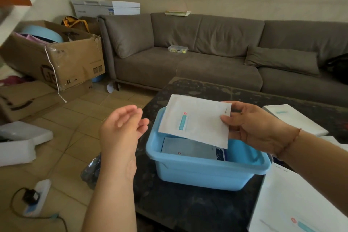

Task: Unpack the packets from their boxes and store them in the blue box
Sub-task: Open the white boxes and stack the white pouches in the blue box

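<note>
In the middle of the frame my right hand (pixel 252 128) pinches one white packet (pixel 195 120) by its right edge, thumb on top, fingers behind. I hold it tilted in the air, over the far left part of the blue box (pixel 207 173). The blue box stands on the dark table (pixel 197 209), and inside it I count one packet (pixel 188 149) lying flat. My left hand (pixel 122 128) is left of the box, off the table edge, fingers relaxed, palm up, holding nothing. I see two white boxes: one white box (pixel 293 118) at the right edge, behind my right wrist, and one more white box (pixel 293 205) in the lower right corner. One grey sofa (pixel 207 58) runs across the top, and two big cardboard cartons (pixel 56 58) sit at the left.
</note>
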Available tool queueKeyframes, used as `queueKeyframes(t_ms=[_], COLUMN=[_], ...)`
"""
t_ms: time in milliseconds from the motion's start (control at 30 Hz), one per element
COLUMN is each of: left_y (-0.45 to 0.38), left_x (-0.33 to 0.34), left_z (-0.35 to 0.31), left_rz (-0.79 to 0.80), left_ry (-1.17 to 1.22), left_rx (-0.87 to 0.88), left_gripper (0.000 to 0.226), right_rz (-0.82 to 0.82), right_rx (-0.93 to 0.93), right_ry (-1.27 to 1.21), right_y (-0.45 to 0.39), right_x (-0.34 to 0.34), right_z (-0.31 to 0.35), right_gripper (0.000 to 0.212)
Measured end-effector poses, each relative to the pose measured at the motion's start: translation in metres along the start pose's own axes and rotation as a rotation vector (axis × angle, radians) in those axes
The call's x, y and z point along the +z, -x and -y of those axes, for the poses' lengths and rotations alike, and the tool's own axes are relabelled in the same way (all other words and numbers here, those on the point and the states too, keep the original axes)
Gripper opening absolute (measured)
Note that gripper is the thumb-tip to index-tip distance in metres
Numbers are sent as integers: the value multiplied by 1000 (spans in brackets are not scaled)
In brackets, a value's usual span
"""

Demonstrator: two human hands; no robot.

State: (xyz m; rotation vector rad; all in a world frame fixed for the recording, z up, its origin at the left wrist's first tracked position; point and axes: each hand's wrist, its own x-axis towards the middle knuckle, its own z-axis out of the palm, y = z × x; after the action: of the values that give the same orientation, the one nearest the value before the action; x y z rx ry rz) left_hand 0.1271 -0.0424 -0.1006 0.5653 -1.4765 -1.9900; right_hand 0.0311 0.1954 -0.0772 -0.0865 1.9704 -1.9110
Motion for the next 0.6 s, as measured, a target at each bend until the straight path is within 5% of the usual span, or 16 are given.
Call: queueKeyframes(t_ms=[600], left_y=[-4], left_x=[0], left_z=[-1], left_rz=[4], left_ry=[92], left_rx=[-48], left_gripper=[13], right_rz=[-35], right_rx=[390], right_ry=[574], right_y=[-29], right_x=[31], right_z=[-34], right_gripper=[35])
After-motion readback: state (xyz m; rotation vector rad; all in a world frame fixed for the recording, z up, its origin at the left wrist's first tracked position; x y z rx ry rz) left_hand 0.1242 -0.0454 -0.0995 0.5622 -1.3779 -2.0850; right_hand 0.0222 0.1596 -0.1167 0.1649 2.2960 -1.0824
